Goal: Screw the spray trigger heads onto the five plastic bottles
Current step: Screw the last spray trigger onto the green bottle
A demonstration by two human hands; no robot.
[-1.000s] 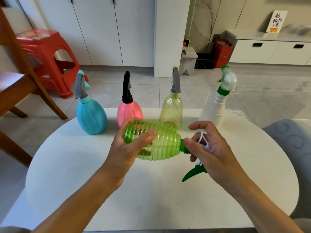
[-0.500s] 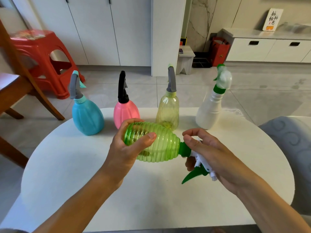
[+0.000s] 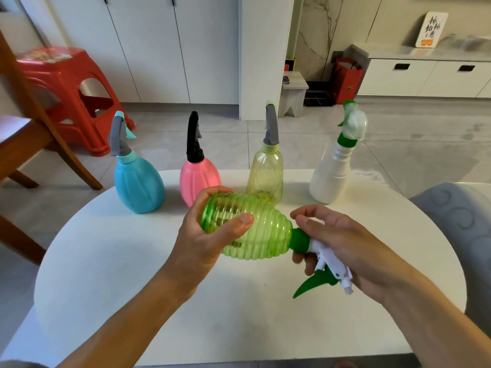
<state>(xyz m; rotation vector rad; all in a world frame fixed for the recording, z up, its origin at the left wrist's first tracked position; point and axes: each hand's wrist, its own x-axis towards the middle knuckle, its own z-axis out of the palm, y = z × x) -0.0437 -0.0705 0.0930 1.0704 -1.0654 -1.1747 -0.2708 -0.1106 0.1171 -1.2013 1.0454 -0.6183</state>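
Evidently, four of five bottles are standing capped; the fifth is being worked on.

The blue bottle (image 3: 138, 181), pink bottle (image 3: 199, 179), yellow bottle (image 3: 265, 171) and white bottle (image 3: 332, 171) are standing in a row at the far side of the round table (image 3: 106, 261), each wearing its head. The green ribbed bottle (image 3: 255, 235) is lying sideways above the table, well clear of the row. The left hand (image 3: 207, 240) is gripping its body, thumb across the ribs. The right hand (image 3: 342, 248) is curling around the white trigger head (image 3: 329, 264), which is sitting on the neck at the green collar (image 3: 300, 240). Whether the collar is fully tight cannot be told; the last threading is judged to be in progress.
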